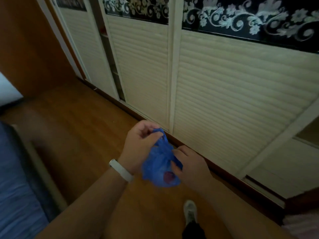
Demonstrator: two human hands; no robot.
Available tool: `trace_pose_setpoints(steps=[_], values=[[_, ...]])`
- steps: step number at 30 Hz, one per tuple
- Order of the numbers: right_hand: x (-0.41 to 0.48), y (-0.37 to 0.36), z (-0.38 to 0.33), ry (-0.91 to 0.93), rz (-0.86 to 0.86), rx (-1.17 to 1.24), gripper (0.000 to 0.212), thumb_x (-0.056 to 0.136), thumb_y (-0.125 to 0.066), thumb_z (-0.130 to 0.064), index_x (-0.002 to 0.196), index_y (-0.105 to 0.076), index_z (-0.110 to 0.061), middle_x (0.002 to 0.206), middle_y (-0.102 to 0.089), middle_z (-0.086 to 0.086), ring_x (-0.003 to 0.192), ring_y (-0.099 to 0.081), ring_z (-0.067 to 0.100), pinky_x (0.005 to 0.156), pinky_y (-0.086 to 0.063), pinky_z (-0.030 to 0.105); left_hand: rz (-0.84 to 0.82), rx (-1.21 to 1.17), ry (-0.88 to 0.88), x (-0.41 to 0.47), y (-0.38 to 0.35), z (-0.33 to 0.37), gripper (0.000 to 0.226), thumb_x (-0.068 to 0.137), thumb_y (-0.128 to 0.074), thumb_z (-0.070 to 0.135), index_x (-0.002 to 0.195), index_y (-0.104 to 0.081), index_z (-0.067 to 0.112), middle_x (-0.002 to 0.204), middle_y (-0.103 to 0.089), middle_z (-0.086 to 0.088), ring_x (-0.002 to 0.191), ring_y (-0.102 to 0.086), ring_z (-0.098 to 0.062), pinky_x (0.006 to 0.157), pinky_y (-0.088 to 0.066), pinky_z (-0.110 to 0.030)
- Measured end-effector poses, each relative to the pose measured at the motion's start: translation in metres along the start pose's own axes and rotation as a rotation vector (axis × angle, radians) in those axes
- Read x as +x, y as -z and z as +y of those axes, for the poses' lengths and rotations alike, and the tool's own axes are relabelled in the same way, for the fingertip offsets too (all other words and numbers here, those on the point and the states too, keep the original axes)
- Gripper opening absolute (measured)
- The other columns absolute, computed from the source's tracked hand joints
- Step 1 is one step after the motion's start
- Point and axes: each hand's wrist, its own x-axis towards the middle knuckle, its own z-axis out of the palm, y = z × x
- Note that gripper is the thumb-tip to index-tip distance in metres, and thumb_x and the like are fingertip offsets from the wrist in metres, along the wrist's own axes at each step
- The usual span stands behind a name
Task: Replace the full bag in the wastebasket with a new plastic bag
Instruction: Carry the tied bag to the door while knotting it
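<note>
The left hand (pixel 139 138) pinches the bunched top of a blue plastic bag (pixel 159 166) in curled fingers while the right hand (pixel 188 165) grips its side, holding it in the air over the wooden floor (pixel 82 128), just before cream sliding closet doors (pixel 224 94).

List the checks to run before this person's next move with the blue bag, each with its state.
1. Left hand grips blue plastic bag at its top: ok.
2. Right hand pinches the bag's side: ok.
3. Reddish item sits inside the bag: ok.
4. Bag knotted shut: cannot tell.
5. Wastebasket in view: not ok.
6. New bag in view: not ok.
</note>
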Motion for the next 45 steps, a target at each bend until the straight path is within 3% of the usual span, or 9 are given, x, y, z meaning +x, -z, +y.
trace_pose_setpoints(steps=[4, 9, 12, 20, 28, 32, 36, 40, 45], values=[[0.069, -0.03, 0.047, 0.081, -0.018, 0.095, 0.025, 0.085, -0.057, -0.032, 0.106, -0.055, -0.02, 0.096, -0.06, -0.003, 0.08, -0.058, 0.013, 0.059, -0.047, 0.021, 0.06, 0.042, 0.008, 0.069, -0.001, -0.017, 0.022, 0.082, -0.062, -0.011, 0.085, -0.062, 0.011, 0.074, -0.062, 0.004, 0.07, -0.059, -0.012, 0.065, -0.051, -0.026], [0.165, -0.055, 0.092, 0.179, -0.165, 0.179, 0.031, 0.082, -0.057, -0.04, 0.107, -0.046, -0.026, 0.095, -0.058, -0.005, 0.077, -0.058, 0.013, 0.054, -0.038, 0.018, 0.145, 0.183, 0.05, 0.152, -0.011, -0.02, 0.021, 0.074, -0.061, 0.005, 0.077, -0.065, 0.026, 0.079, -0.06, -0.004, 0.072, -0.056, -0.02, 0.067, -0.05, -0.034], [0.213, -0.068, 0.109, 0.242, -0.171, 0.204, 0.033, 0.081, -0.055, -0.042, 0.109, -0.045, -0.028, 0.097, -0.058, -0.007, 0.076, -0.058, 0.011, 0.055, -0.035, 0.017, 0.172, 0.266, 0.004, 0.195, -0.011, -0.015, 0.017, 0.077, -0.06, 0.004, 0.076, -0.061, 0.021, 0.074, -0.057, -0.004, 0.068, -0.053, -0.019, 0.064, -0.048, -0.031], [0.306, -0.101, 0.116, 0.349, -0.177, 0.292, 0.031, 0.082, -0.054, -0.04, 0.109, -0.054, -0.024, 0.092, -0.06, -0.005, 0.075, -0.058, 0.012, 0.056, -0.05, 0.025, 0.316, 0.256, 0.015, 0.265, 0.032, -0.021, 0.011, 0.077, -0.057, 0.003, 0.076, -0.058, 0.014, 0.069, -0.054, -0.004, 0.064, -0.049, -0.016, 0.06, -0.045, -0.024], [0.407, -0.173, 0.083, 0.455, -0.198, 0.269, 0.027, 0.081, -0.059, -0.031, 0.104, -0.058, -0.019, 0.091, -0.062, -0.002, 0.076, -0.059, 0.015, 0.057, -0.051, 0.029, 0.404, 0.162, -0.026, 0.328, 0.139, -0.047, 0.011, 0.086, -0.058, -0.005, 0.081, -0.057, 0.006, 0.068, -0.053, -0.011, 0.063, -0.049, -0.02, 0.061, -0.046, -0.025], [0.474, -0.215, 0.045, 0.468, -0.191, 0.225, 0.024, 0.08, -0.06, -0.029, 0.101, -0.06, -0.018, 0.087, -0.061, -0.004, 0.073, -0.057, 0.012, 0.055, -0.047, 0.024, 0.402, 0.149, -0.035, 0.369, 0.219, -0.054, 0.016, 0.084, -0.064, 0.002, 0.082, -0.06, 0.018, 0.072, -0.057, -0.002, 0.067, -0.052, -0.015, 0.064, -0.046, -0.027], [0.543, -0.248, -0.005, 0.517, -0.174, 0.201, 0.025, 0.079, -0.057, -0.033, 0.098, -0.061, -0.017, 0.086, -0.061, -0.003, 0.069, -0.057, 0.012, 0.051, -0.047, 0.024, 0.41, 0.134, -0.039, 0.403, 0.301, -0.048, 0.017, 0.077, -0.065, 0.01, 0.082, -0.062, 0.026, 0.08, -0.059, -0.006, 0.072, -0.053, -0.02, 0.066, -0.047, -0.033], [0.596, -0.277, -0.042, 0.524, -0.144, 0.207, 0.028, 0.075, -0.062, -0.029, 0.099, -0.062, -0.015, 0.088, -0.062, -0.003, 0.074, -0.054, 0.007, 0.057, -0.04, 0.014, 0.413, 0.158, -0.056, 0.428, 0.362, -0.04, 0.02, 0.077, -0.06, 0.005, 0.086, -0.061, 0.022, 0.081, -0.058, -0.009, 0.075, -0.053, -0.025, 0.069, -0.047, -0.039], [0.649, -0.321, -0.071, 0.563, -0.164, 0.246, 0.024, 0.077, -0.058, -0.029, 0.097, -0.061, -0.016, 0.088, -0.061, -0.004, 0.074, -0.054, 0.008, 0.059, -0.038, 0.013, 0.501, 0.174, -0.048, 0.46, 0.418, -0.045, 0.016, 0.082, -0.06, 0.004, 0.091, -0.058, 0.017, 0.074, -0.058, -0.018, 0.067, -0.055, -0.026, 0.064, -0.049, -0.04]])
